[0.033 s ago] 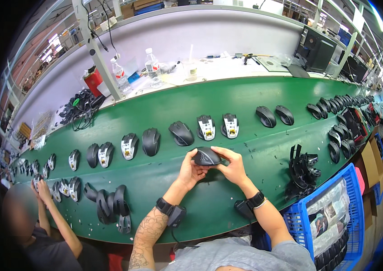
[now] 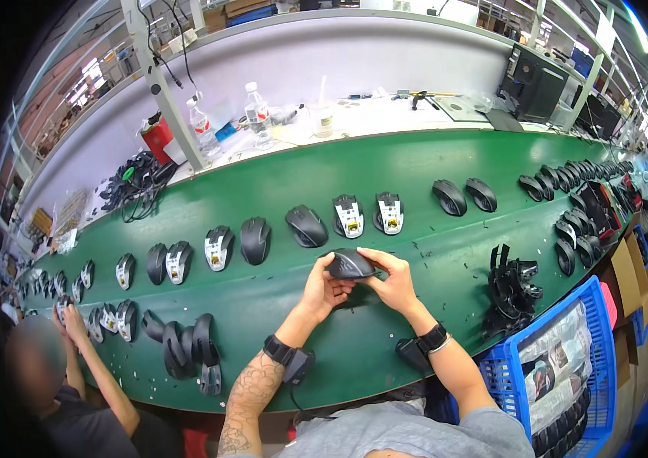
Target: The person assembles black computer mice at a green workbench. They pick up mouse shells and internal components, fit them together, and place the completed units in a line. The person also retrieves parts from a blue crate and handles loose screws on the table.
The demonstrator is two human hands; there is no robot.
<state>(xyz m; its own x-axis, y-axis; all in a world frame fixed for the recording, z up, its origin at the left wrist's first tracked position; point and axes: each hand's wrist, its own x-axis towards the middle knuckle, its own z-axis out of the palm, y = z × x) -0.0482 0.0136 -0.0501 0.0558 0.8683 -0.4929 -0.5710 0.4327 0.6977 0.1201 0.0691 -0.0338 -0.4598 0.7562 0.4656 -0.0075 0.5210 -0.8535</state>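
A black computer mouse [image 2: 351,264] is held between both my hands over the green bench [image 2: 408,336]. My left hand [image 2: 324,286] grips its left end, with fingers curled beneath. On the other end, my right hand [image 2: 390,279] closes with thumb and fingers. Beyond them stand two mice with pale inner parts exposed, one open mouse [image 2: 349,216] beside another open mouse [image 2: 389,213]. A closed black mouse [image 2: 306,226] sits just left of these. Black straps circle both my wrists.
More mice line the bench both ways. Black curved shells [image 2: 186,347] lie at left front, and a heap of black parts [image 2: 512,290] at right, near a blue basket [image 2: 602,359]. A co-worker's hands [image 2: 70,320] work at far left. Bottles [image 2: 257,114] stand behind.
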